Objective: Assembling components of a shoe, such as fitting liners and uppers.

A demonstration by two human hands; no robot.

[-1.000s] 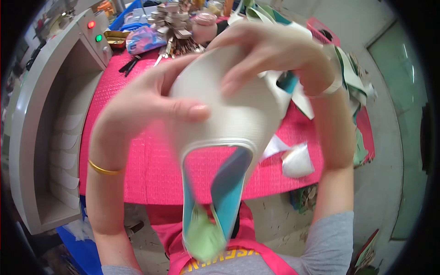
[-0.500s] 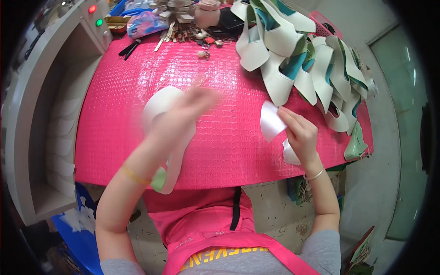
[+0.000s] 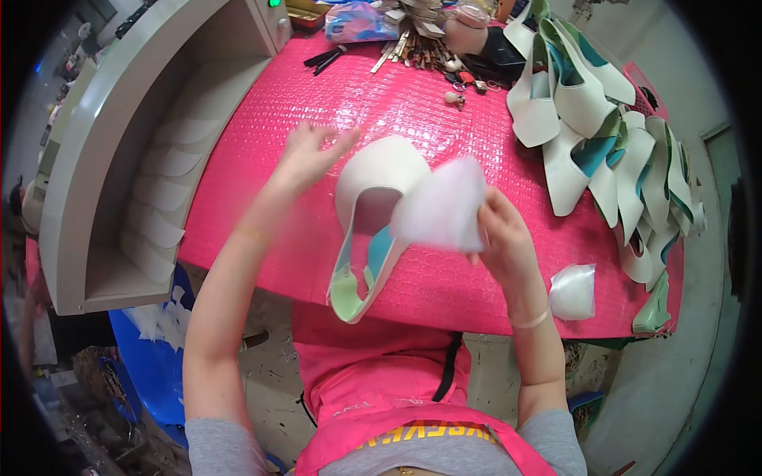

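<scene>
2 hands: right hand holds white piece beside shoe upper.

A shoe upper lies mid-table between the left hand and right hand, a stack of uppers along the right edge, tools at the far edge, a machine beside the left edge.
</scene>
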